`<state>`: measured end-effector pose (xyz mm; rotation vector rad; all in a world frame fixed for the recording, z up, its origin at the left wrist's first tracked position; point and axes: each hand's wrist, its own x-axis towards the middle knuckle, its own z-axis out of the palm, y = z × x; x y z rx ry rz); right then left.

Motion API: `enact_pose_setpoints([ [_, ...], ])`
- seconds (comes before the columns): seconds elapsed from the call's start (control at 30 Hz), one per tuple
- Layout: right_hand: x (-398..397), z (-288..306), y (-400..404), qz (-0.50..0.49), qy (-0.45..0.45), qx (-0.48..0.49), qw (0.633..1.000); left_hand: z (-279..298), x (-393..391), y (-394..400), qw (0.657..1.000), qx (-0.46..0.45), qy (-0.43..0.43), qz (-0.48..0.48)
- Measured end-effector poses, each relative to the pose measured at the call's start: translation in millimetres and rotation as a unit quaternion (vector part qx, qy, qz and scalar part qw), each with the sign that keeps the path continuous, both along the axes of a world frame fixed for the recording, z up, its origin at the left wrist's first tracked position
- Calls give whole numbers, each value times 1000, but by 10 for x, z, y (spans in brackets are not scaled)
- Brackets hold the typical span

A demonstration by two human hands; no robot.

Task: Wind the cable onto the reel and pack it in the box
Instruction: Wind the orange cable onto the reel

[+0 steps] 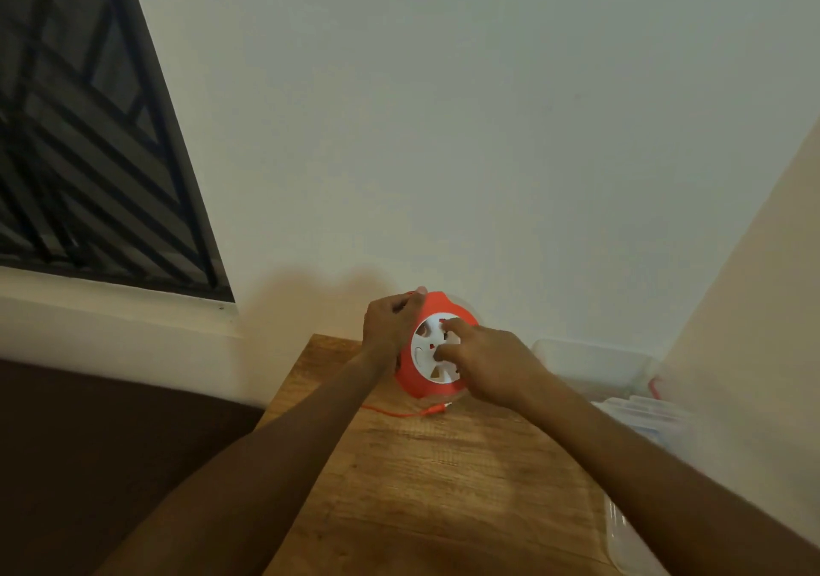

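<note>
No text, label, brand, number or sign can be read anywhere in the frame: the white face of the orange reel [437,356] at lower centre bears only faint marks too blurred to make out, and nothing else carries writing.

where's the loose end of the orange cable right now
In the head view, the cable's loose end lies on the wooden table, just below the reel, by the right hand.

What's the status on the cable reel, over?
Left hand grips reel edge. Right hand fingers on white hub. Cable tail loose on table. Nothing blocking.
</note>
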<state>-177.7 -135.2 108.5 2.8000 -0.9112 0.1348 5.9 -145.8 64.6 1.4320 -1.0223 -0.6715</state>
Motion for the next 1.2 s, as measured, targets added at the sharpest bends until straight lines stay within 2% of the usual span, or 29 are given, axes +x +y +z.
enact_pose_setpoints([
  [0.13, -92, 108, -123, 111, 122, -55, 985, 76, 26, 22, 999, 16, -17, -35],
  [0.23, -61, 141, -116, 163, 204, -112, 959, 124, 41, 32, 998, 31, -16, -57],
  [0.37, 54, 179, -58, 177, 287, -133, 932, 170, -6, 46, 992, 44, -58, -107],
  [0.47, 224, 250, -30, 170, 349, -192, 901, 185, 1, 36, 989, 45, -63, -124],
  [0.53, 296, 293, -21, 152, 342, -149, 915, 197, 30, 22, 990, 42, -63, -122],
  [0.6, 329, 317, -25, 158, 347, -150, 912, 210, 58, 28, 989, 35, -68, -124],
  [0.7, 269, 323, -96, 131, 236, -76, 960, 224, 127, 39, 989, 30, -72, -122],
  [0.77, 240, 240, -147, 125, 190, -114, 967, 235, 159, 54, 994, 16, -42, -97],
  [0.87, 241, 74, -177, -3, 9, -81, 997, 257, 140, 65, 999, -15, 28, -16],
  [0.93, 290, -39, -116, -109, -173, -5, 979, 281, 75, 41, 997, -45, 42, 39],
  [1.0, 371, -112, -63, -182, -297, 83, 934, 321, -5, 11, 995, -61, 41, 64],
  [1.07, 428, -150, -32, -219, -327, 153, 906, 335, -36, 5, 996, -59, 28, 67],
  [1.1, 428, -150, -14, -227, -317, 164, 906, 329, -32, 23, 996, -57, 27, 64],
  [1.13, 408, -137, -19, -223, -298, 148, 916, 323, -26, 40, 996, -56, 36, 60],
  [1.2, 310, -51, -29, -178, -227, 42, 957, 320, -1, 60, 995, -46, 70, 50],
])
